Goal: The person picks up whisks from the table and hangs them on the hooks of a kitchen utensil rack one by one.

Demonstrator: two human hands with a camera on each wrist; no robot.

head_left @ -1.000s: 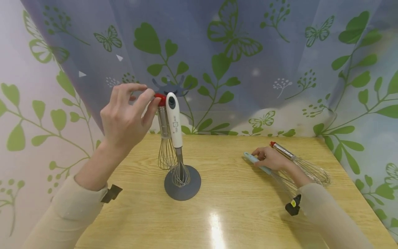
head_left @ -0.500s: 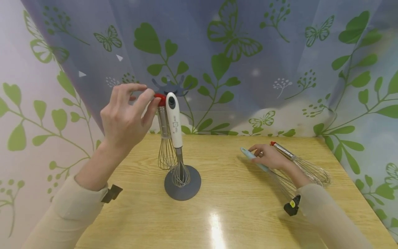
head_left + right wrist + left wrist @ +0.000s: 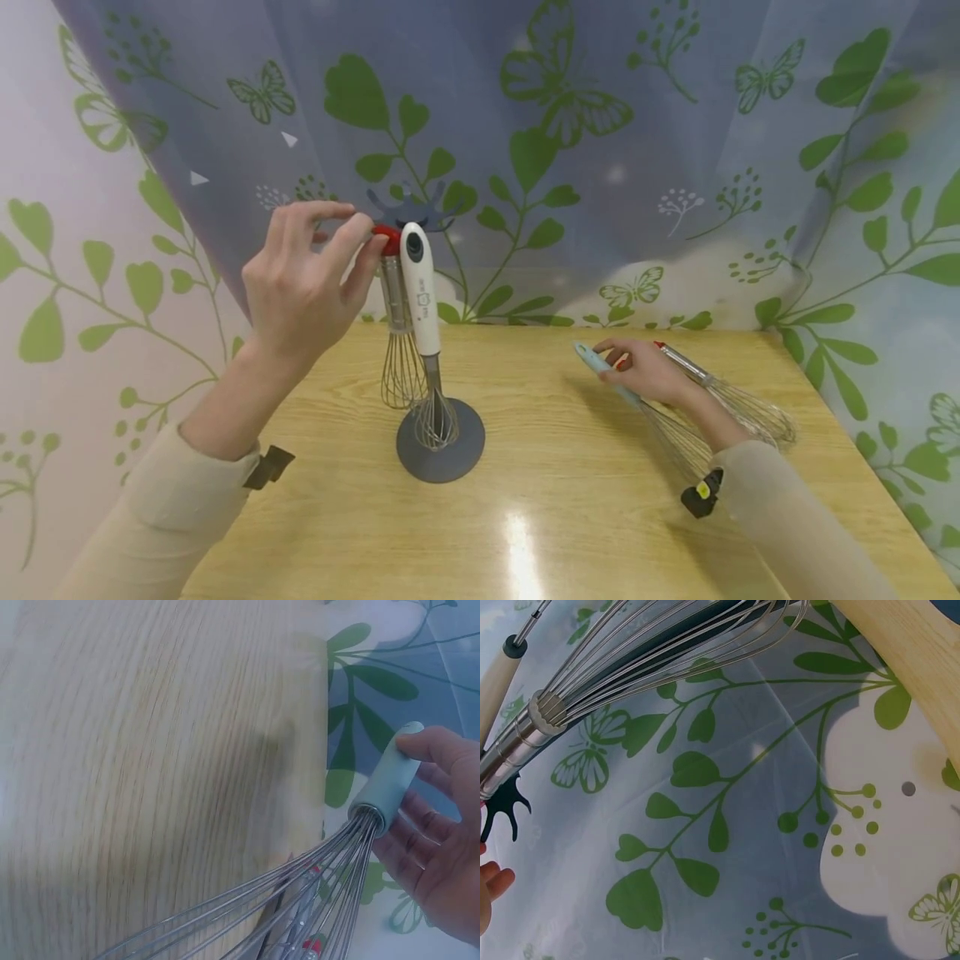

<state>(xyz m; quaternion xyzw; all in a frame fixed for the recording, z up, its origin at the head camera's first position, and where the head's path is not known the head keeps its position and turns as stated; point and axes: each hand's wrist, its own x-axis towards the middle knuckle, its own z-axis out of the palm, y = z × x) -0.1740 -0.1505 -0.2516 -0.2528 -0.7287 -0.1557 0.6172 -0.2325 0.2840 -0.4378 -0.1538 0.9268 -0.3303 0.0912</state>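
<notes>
My left hand (image 3: 303,279) pinches the red end of a steel-handled whisk (image 3: 397,292) at the top of a dark grey stand (image 3: 465,457). This whisk hangs with its wires down, also seen in the left wrist view as a steel whisk (image 3: 534,731). Beside it hangs a white-handled whisk (image 3: 422,292), its wires over the round base. At the right, my right hand (image 3: 651,372) holds a light blue-handled whisk (image 3: 592,358) by its handle. The right wrist view shows thumb and fingers around that blue handle (image 3: 390,776), wires slanting toward the table.
A steel whisk with a red end (image 3: 686,364) lies on the wooden table (image 3: 540,500) beyond my right hand. Another red tip (image 3: 622,364) shows beneath that hand. Branching hooks (image 3: 412,208) top the stand. A leaf-patterned curtain (image 3: 600,183) hangs behind the table.
My right hand has raised the light blue whisk's handle end and shifted it slightly left and away from me. The left hand, stand and hanging whisks have stayed in place.
</notes>
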